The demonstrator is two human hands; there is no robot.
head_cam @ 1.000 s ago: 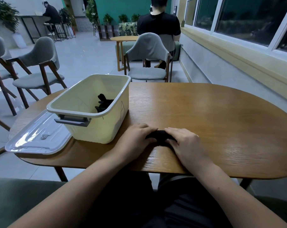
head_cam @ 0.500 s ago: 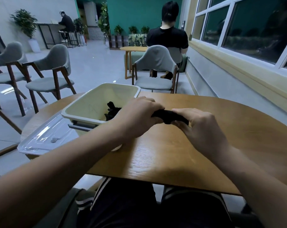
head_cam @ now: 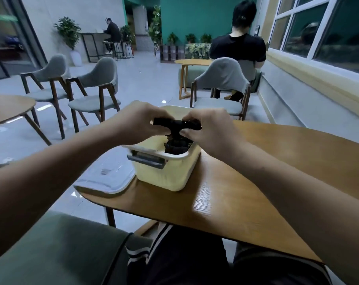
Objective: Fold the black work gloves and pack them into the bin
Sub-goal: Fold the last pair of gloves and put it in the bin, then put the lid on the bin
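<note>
Gloves folded into one dark bundle (head_cam: 176, 123) are held directly over the open bin (head_cam: 164, 175). The bundle is pinched at one end by the left hand (head_cam: 141, 120) and at the other by the right hand (head_cam: 207, 128), with the fingers of both curled round the fabric. Its long axis is laid left to right across the opening, with more black gloves (head_cam: 176, 149) seen inside just below, and neither hand is set nearer, so a straight lowering is judged to be what is called for.
</note>
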